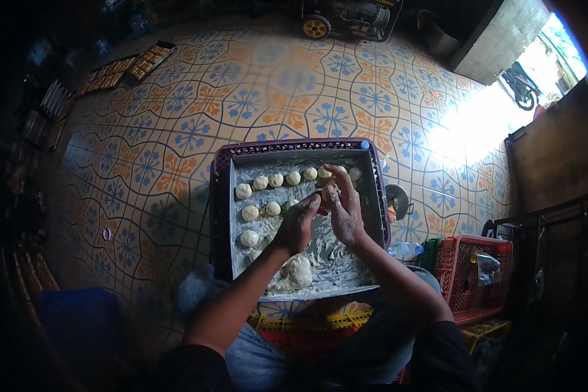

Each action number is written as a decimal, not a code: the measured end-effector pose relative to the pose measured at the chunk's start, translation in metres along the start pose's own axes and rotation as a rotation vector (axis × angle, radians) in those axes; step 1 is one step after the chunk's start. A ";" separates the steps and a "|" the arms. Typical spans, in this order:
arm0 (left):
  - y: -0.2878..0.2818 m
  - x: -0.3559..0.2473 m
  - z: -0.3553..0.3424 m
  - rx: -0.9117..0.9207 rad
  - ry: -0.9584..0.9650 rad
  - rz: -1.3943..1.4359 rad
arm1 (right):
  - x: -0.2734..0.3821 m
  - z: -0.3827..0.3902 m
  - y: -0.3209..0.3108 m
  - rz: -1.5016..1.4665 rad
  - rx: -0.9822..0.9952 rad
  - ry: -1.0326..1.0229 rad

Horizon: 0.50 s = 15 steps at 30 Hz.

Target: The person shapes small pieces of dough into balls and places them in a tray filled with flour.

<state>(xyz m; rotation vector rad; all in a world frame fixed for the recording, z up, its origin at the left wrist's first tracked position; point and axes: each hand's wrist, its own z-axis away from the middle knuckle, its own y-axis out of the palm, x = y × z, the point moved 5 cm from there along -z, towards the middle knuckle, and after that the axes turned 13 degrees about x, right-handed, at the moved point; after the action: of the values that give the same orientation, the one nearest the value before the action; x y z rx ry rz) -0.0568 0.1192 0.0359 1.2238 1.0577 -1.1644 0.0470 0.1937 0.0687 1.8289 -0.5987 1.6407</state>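
Both my hands are dusted with flour and meet over a flour-smeared metal tray (366, 261). My left hand (297, 225) has its fingers curled in toward my right hand (346, 212), whose fingers bend over them. Whatever lies between the two is hidden by the fingers. Small round dough balls stand in rows on the tray: a far row with a dough ball (293, 178) just left of my fingers, and shorter rows with a dough ball (250, 213) at the left. A larger lump of dough (298, 272) lies near the front, beside my left forearm.
A purple plastic crate (223, 196) surrounds the tray. To the right are a round metal bowl (398, 199), a clear bottle (405, 251) and a red crate (464, 287). Filled baking trays (151, 60) lie far left on the patterned tile floor (196, 130). A wheeled machine (353, 19) stands behind.
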 end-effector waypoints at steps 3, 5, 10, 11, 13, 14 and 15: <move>0.014 -0.010 0.009 0.033 0.100 -0.113 | -0.008 -0.001 -0.007 0.091 0.024 0.008; 0.026 -0.018 0.017 0.196 -0.061 -0.431 | -0.008 -0.002 -0.015 0.472 0.090 -0.034; 0.031 -0.021 0.027 0.232 -0.223 -0.362 | 0.001 -0.002 -0.022 1.023 -0.087 -0.161; 0.025 -0.032 0.025 0.206 -0.213 -0.492 | 0.001 -0.004 -0.025 1.024 -0.088 -0.155; 0.010 -0.020 0.020 0.111 -0.253 -0.656 | -0.001 -0.007 -0.037 1.119 -0.170 0.001; 0.000 -0.025 0.018 -0.028 -0.135 -0.786 | 0.001 -0.009 -0.043 1.047 -0.181 0.027; -0.013 -0.021 0.015 -0.050 -0.205 -0.906 | 0.002 -0.011 -0.049 1.042 -0.194 0.115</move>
<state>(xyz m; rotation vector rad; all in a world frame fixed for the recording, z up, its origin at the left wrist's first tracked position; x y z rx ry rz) -0.0724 0.1057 0.0566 0.5351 1.5235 -1.8746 0.0734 0.2366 0.0646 1.2957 -1.7826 2.1580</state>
